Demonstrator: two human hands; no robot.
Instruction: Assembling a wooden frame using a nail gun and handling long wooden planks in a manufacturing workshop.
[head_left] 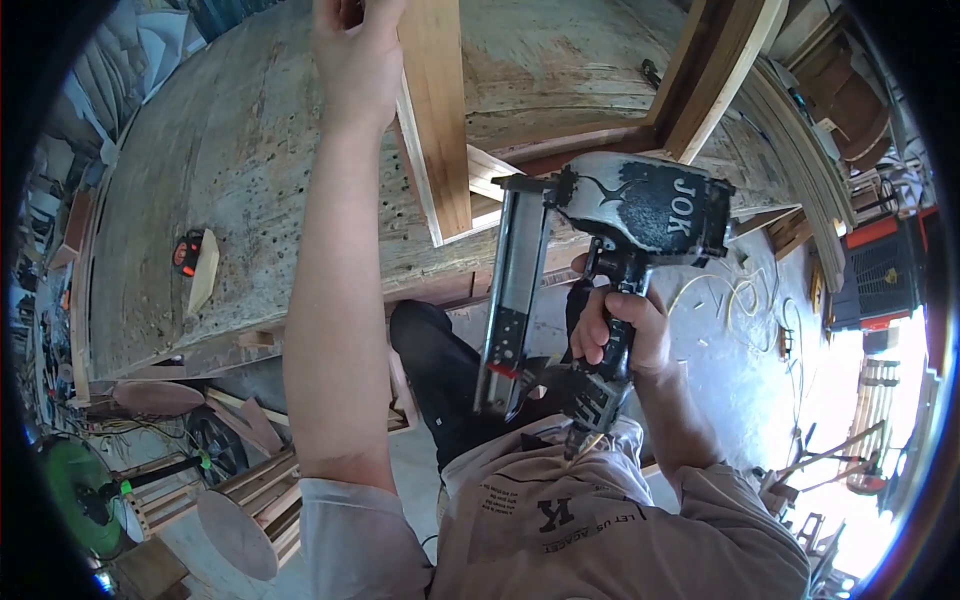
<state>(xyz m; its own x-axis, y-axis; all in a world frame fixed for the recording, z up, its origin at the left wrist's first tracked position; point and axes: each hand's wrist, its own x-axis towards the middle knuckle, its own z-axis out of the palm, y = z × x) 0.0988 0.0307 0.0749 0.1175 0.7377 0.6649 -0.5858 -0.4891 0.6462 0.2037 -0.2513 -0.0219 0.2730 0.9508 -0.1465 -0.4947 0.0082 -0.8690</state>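
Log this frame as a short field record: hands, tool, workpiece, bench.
left hand: grip on upright wooden board, at its top
right hand: grip closed on nail gun handle
nail gun: nose at the board's base
workbench: worn plywood top, pitted with holes
on bench: orange tape measure, small wood offcut

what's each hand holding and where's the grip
Right hand grips the black and grey nail gun by its handle. Left hand holds the upright pale wooden board near its top.
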